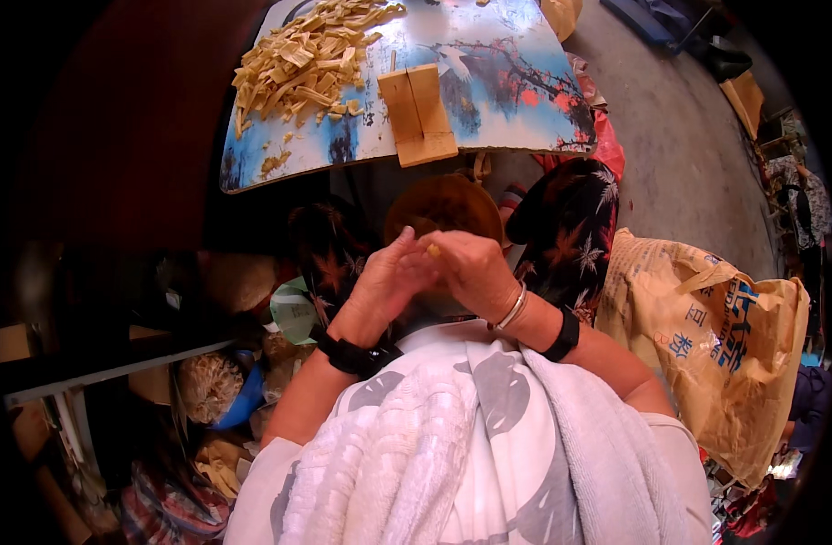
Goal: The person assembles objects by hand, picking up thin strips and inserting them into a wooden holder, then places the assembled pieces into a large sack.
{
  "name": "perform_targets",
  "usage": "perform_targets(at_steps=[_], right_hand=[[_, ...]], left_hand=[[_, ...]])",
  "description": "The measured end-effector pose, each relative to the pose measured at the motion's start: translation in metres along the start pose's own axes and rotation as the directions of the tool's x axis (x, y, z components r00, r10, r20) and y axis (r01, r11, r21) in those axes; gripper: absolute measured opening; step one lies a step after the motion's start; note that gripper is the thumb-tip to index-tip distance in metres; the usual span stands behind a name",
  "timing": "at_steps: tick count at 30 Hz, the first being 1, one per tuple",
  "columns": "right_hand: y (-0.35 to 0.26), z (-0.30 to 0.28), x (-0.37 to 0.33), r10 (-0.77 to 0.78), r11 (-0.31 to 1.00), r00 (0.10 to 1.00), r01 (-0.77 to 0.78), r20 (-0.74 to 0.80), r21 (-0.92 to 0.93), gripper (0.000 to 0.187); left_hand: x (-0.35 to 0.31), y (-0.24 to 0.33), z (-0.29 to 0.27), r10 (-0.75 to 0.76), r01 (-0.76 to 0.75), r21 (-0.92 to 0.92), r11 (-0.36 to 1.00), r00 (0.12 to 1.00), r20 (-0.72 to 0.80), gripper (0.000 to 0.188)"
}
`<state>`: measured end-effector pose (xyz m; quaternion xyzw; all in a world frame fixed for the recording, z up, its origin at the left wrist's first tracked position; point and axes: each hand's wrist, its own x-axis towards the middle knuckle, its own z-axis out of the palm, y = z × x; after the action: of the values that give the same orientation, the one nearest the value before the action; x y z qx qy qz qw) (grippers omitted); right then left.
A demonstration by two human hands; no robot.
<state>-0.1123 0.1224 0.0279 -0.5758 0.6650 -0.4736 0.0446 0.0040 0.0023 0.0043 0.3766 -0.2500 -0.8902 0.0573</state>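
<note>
My two hands meet in front of my lap, above a round brown basin [445,198] between my knees. My right hand [479,274] is closed, its fingers curled round a small yellowish piece [434,250] that shows only in part. Beside it my left hand [382,280] is loosely cupped, thumb raised and fingers reaching toward the right hand; their tips are partly hidden. Ahead, on a painted tabletop [343,150], lies a heap of pale yellow strips [298,68]. A wooden block [418,116] with a dark slit down it leans over the table's near edge.
A large brown paper sack [634,282] stands at my right. To my left are a metal-edged shelf [116,365], a blue bowl [241,404] with pale contents and a green translucent container [293,312]. A pinkish-red bag [606,145] hangs by the table's right corner.
</note>
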Motion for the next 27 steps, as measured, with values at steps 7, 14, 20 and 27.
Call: perform_targets(at_steps=[7, 14, 20, 27], right_hand=[[-0.011, -0.009, -0.021, 0.176, 0.976, 0.973, -0.192, 0.149, 0.100, 0.006], [0.013, 0.010, -0.020, 0.484, 0.757, 0.875, -0.429, 0.018, 0.493, 0.013], [0.023, 0.018, -0.012, 0.767, 0.336, 0.543, -0.794, 0.341, 0.507, 0.020], [0.019, 0.015, -0.013, 0.618, 0.524, 0.714, -0.686, 0.328, 0.505, 0.023]], left_hand=[[0.004, -0.013, 0.006, 0.195, -0.183, 0.329, 0.926, 0.981, -0.002, 0.017], [-0.004, -0.005, 0.010, 0.574, -0.585, 0.809, -0.063, 0.642, 0.509, 0.025], [-0.007, -0.004, 0.019, 0.687, -0.568, 0.777, -0.272, 0.451, 0.570, 0.022], [-0.007, -0.002, 0.021, 0.679, -0.447, 0.833, -0.327, 0.502, 0.536, 0.020]])
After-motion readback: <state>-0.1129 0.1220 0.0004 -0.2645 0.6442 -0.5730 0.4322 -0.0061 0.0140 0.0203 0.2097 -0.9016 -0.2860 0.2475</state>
